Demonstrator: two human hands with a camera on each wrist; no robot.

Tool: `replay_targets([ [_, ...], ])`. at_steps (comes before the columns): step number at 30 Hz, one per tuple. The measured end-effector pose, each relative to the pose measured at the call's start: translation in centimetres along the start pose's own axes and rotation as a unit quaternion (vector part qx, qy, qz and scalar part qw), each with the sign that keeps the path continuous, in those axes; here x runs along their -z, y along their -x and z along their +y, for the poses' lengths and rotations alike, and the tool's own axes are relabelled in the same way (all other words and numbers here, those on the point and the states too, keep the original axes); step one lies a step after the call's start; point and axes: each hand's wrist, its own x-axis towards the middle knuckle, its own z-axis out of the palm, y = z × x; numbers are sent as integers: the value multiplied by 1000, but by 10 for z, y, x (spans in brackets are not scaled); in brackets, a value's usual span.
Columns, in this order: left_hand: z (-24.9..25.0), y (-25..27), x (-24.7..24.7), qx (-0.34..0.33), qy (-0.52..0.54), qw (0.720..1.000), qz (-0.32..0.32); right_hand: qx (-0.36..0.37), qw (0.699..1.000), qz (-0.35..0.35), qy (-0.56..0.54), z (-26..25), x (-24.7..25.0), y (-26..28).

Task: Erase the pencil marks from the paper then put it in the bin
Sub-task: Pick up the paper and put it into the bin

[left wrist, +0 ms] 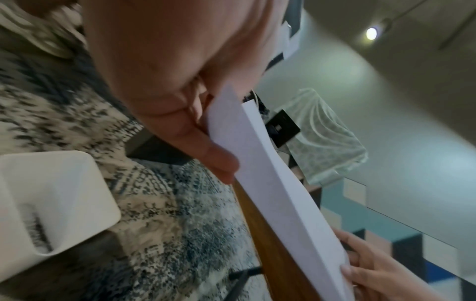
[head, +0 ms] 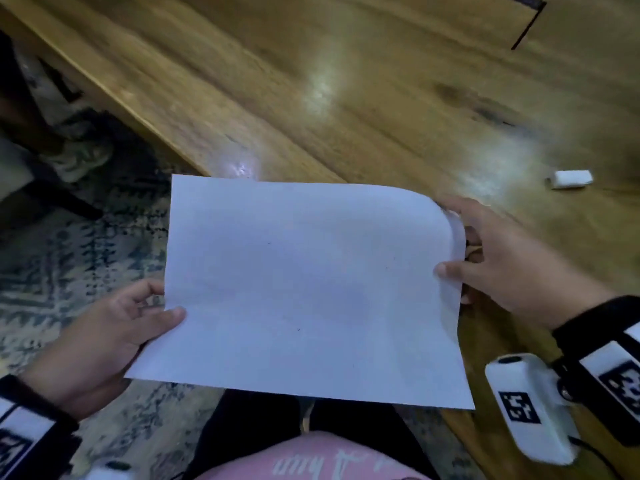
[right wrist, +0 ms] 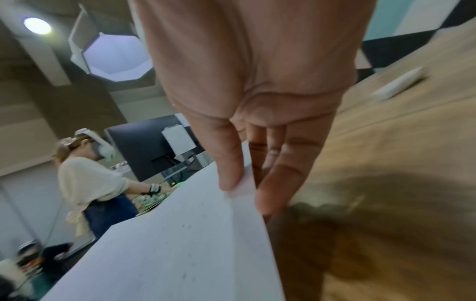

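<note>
A white sheet of paper (head: 304, 289) is held in the air between both hands, over my lap and the table's near edge. It looks almost blank, with a few tiny dark specks. My left hand (head: 152, 310) pinches its left edge, thumb on top and fingers beneath. My right hand (head: 457, 265) pinches the right edge, which curls downward. The paper (left wrist: 270, 183) shows edge-on in the left wrist view, and its surface (right wrist: 180, 244) fills the lower part of the right wrist view. A white eraser (head: 571, 179) lies on the wooden table (head: 346, 98) to the right. No bin is in view.
A patterned blue and beige rug (head: 69, 254) covers the floor at the left. A shoe (head: 79, 157) of another person and a dark chair leg sit at the far left. Another person (right wrist: 87, 179) stands in the background with a monitor (right wrist: 152, 146) nearby.
</note>
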Motion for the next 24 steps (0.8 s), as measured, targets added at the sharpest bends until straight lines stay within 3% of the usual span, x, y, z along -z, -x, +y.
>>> replay_targets([
  [7, -26, 8, 73, 1, 65, 998, 16, 86, 991, -49, 93, -69, -56, -28],
  [15, -79, 29, 145, 6, 130, 987, 95, 205, 937, -116, 258, -138, -142, -62],
  [19, -114, 31, 171, 22, 176, 978, 113, 215, 924, -141, 285, -146, -192, -88],
  [24, -155, 10, 181, 58, 195, 970, 134, 214, 931, -152, 254, -130, -260, -139],
])
